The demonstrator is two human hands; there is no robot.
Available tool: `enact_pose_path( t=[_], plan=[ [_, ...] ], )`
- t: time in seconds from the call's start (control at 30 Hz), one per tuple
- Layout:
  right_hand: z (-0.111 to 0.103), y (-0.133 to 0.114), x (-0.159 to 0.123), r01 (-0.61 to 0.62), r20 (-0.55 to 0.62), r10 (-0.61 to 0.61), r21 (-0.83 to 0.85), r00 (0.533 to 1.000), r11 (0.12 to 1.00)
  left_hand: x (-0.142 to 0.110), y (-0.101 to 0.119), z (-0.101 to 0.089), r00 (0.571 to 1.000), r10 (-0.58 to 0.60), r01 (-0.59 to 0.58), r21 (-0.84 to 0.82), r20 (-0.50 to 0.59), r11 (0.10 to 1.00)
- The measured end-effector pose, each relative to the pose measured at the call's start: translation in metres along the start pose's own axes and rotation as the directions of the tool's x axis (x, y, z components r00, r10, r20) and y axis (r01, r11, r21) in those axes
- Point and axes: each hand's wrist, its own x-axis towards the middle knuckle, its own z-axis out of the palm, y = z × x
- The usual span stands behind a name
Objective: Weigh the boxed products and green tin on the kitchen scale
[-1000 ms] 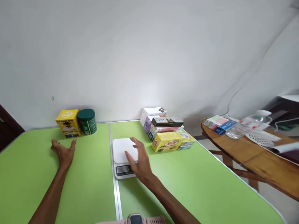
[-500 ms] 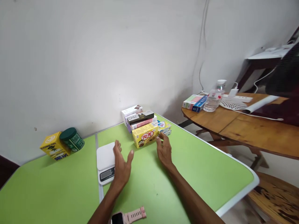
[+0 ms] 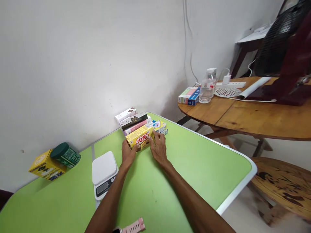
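Observation:
Between my two hands sits a yellow snack box [image 3: 140, 136] with red and white lettering, at the front of a cluster of boxes. My left hand [image 3: 128, 153] grips its left end, thumb on the front face. At the other end my right hand [image 3: 158, 147] holds it, thumb in front and fingers along the side. Right behind it lie a pink box [image 3: 137, 125], a black box [image 3: 134, 121] and a white box [image 3: 126, 114]. A small yellow and white box [image 3: 158, 125] lies just beyond my right fingers.
Left of my arm is a white kitchen scale [image 3: 104, 168]. A green canister [image 3: 65, 154] and a yellow box [image 3: 48, 164] stand near the wall. A pink-strapped watch [image 3: 133, 227] lies close to me. The wooden table [image 3: 243, 119] at right carries a water bottle [image 3: 207, 87].
Both hands have closed in on the yellow snack box and now hold its ends. My left hand came across from beside the scale. The view has shifted a little to the right.

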Motion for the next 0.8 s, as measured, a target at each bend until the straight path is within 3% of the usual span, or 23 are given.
enact_pose_path(
  t=[0.1, 0.23, 0.37, 0.5, 0.6, 0.67, 0.8],
  plan=[
    [-0.006, -0.011, 0.0, 0.019, 0.01, -0.02, 0.045, 1.0, 0.999, -0.005, 0.009, -0.014, 0.998, -0.048, 0.048, 0.004, 0.033, 0.999],
    [-0.017, -0.042, -0.009, 0.089, -0.001, -0.09, 0.183, 0.996, 0.979, -0.02, 0.032, -0.041, 1.0, 0.008, -0.007, -0.052, 0.021, 0.999],
    [-0.014, -0.081, -0.036, 0.109, 0.067, -0.138, 0.329, 0.988, 0.938, -0.037, 0.045, -0.097, 0.996, 0.088, -0.088, -0.001, -0.018, 0.996],
    [0.01, -0.111, -0.072, 0.095, 0.259, -0.227, 0.438, 0.939, 0.894, -0.061, 0.022, -0.167, 0.995, 0.034, -0.026, 0.079, -0.093, 0.997],
    [0.03, -0.124, -0.094, 0.071, 0.372, -0.272, 0.473, 0.888, 0.878, -0.078, -0.006, -0.201, 0.991, -0.04, 0.053, 0.101, -0.124, 0.994],
    [0.038, -0.128, -0.104, 0.055, 0.415, -0.277, 0.471, 0.867, 0.88, -0.085, -0.02, -0.211, 0.988, -0.069, 0.084, 0.105, -0.14, 0.991],
    [0.044, -0.125, -0.114, -0.004, 0.453, -0.222, 0.447, 0.864, 0.895, -0.09, -0.034, -0.212, 0.986, -0.064, 0.076, 0.07, -0.156, 0.995]
  ],
)
